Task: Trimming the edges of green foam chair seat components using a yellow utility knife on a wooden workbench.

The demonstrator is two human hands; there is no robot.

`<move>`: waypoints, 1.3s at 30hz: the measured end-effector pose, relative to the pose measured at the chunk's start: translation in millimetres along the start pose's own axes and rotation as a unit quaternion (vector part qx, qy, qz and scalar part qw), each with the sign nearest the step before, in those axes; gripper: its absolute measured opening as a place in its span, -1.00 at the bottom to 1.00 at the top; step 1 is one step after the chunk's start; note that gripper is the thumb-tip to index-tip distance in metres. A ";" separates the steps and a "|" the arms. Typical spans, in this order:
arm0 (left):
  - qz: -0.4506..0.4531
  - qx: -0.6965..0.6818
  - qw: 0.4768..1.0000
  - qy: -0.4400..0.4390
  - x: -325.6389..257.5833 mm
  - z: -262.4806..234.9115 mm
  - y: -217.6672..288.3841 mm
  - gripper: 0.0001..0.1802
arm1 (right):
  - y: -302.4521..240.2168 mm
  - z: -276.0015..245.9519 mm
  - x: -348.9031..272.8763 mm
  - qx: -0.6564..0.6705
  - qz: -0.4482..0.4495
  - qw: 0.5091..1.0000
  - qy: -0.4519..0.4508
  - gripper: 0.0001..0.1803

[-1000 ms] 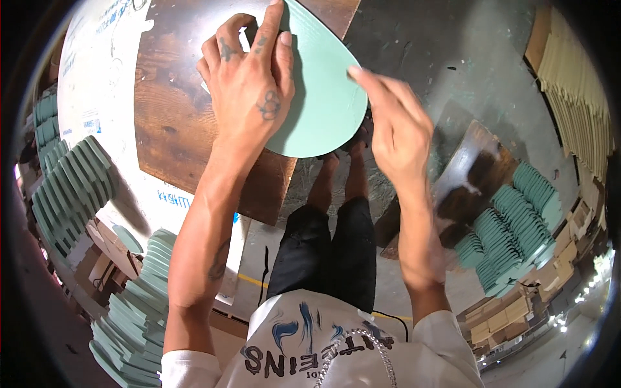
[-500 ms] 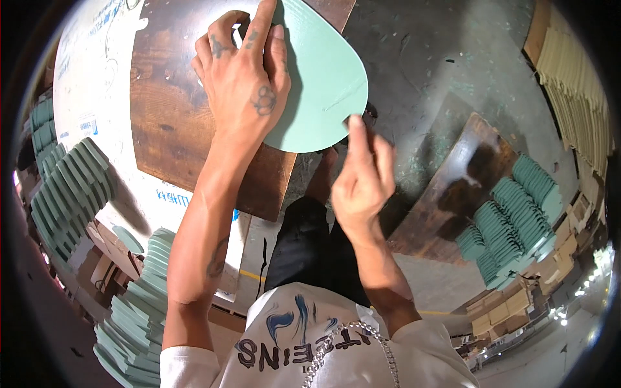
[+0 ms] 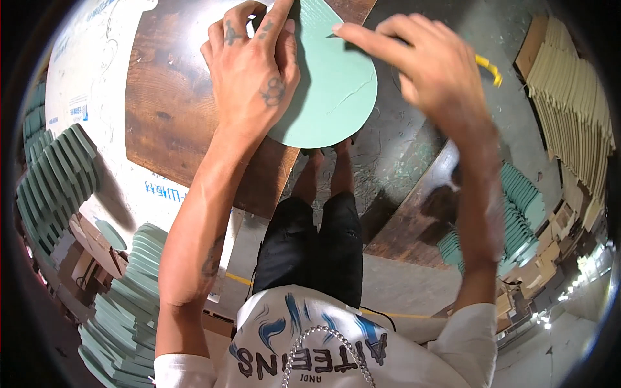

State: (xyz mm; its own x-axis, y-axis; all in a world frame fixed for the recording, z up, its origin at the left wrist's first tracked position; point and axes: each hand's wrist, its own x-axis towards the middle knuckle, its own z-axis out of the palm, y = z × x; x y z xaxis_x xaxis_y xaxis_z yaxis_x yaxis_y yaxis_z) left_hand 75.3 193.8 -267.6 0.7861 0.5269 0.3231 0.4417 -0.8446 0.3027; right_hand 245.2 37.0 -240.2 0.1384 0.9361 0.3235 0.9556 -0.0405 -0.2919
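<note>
A person looks down at a flat, pale green rounded foam sheet (image 3: 326, 84) lying on a dark brown wooden worktop (image 3: 171, 110), its curved end hanging past the worktop's edge. The left hand (image 3: 255, 71) is spread flat on the sheet, pressing it down, not grasping. The right hand (image 3: 424, 61), just right of that hold, has its fingers drawn together with the forefinger tip on the sheet's upper part; whether its grip pinches a tool I cannot tell. The step appears to be marking or trimming the sheet; the next move likely calls for steady pressure from the left hand. Half a second ago the right hand was lower, near the sheet's bottom edge; it has since risen to the top.
</note>
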 end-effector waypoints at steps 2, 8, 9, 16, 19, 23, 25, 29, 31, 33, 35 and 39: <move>-0.001 -0.002 1.000 0.001 -0.3 0.6 -2.8 -0.47 | 8.8 -14.8 22.6 0.036 -0.030 0.990 -0.133 -0.57; -0.025 -0.015 1.000 0.000 -0.4 -3.0 0.2 -0.48 | -27.3 22.3 -60.3 -0.046 0.023 0.994 -0.096 -0.43; -0.015 -0.013 1.000 0.000 0.6 -4.4 -0.2 -0.48 | -50.7 11.6 -73.9 0.026 0.068 0.990 -0.122 -0.43; -0.013 -0.012 1.000 0.004 -1.0 -2.1 0.9 -0.43 | -68.7 11.4 -60.6 0.042 0.151 0.987 0.020 -0.26; 0.003 -0.024 1.000 0.015 -0.7 0.0 -3.0 -0.42 | -51.2 23.5 -56.6 -0.015 0.161 0.987 0.012 -0.23; 0.012 -0.005 1.000 0.021 -1.4 -0.5 -2.6 -0.42 | -110.1 27.4 -87.1 0.035 0.171 0.985 0.000 -0.25; 0.001 -0.004 1.000 0.014 -1.9 0.5 -0.4 -0.42 | -152.8 27.2 -96.7 0.097 0.215 0.970 -0.051 -0.26; -0.027 -0.017 0.999 -0.018 -0.3 -4.4 6.0 -0.43 | -167.9 40.4 -94.6 0.140 0.287 0.943 0.090 -0.34; 0.001 -0.020 1.000 0.022 -3.7 3.3 -1.4 -0.44 | -144.8 42.3 -83.1 0.106 0.357 0.915 0.154 -0.38; 0.006 -0.031 0.999 0.023 -3.7 2.3 -5.8 -0.45 | -141.4 53.7 -82.3 0.105 0.363 0.907 0.185 -0.39; -0.002 -0.026 0.999 0.031 -3.5 4.0 -2.9 -0.46 | -163.2 69.1 -89.0 0.110 0.315 0.930 0.155 -0.40; -0.016 -0.003 1.000 0.000 -2.6 2.2 -3.6 -0.46 | -180.2 73.3 -101.0 0.211 0.280 0.920 0.176 -0.43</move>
State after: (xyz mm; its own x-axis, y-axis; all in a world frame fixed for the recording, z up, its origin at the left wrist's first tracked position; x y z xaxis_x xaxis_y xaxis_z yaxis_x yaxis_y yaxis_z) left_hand 72.6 195.3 -271.5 0.7714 0.5537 0.3135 0.4636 -0.8266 0.3191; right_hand 40.0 -24.7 -286.2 0.7244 0.6359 0.2662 0.5335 -0.2727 -0.8006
